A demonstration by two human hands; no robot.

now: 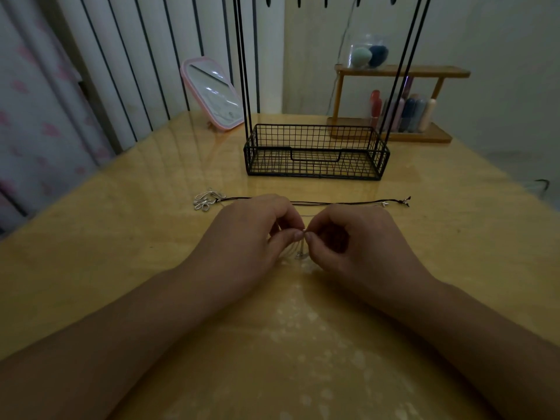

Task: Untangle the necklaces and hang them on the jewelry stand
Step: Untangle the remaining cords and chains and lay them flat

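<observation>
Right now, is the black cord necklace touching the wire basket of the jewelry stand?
Apart. The head view shows the black cord necklace lying flat with bare table between it and the wire basket.

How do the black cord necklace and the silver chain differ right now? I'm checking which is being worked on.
The black cord necklace lies stretched straight on the table, untouched; the silver chain dangles, pinched between left hand and right hand. Neither hangs on the jewelry stand.

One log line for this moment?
both hands: left hand, right hand pinch thin silver chain | black cord necklace on table | stand: nothing hung
</observation>
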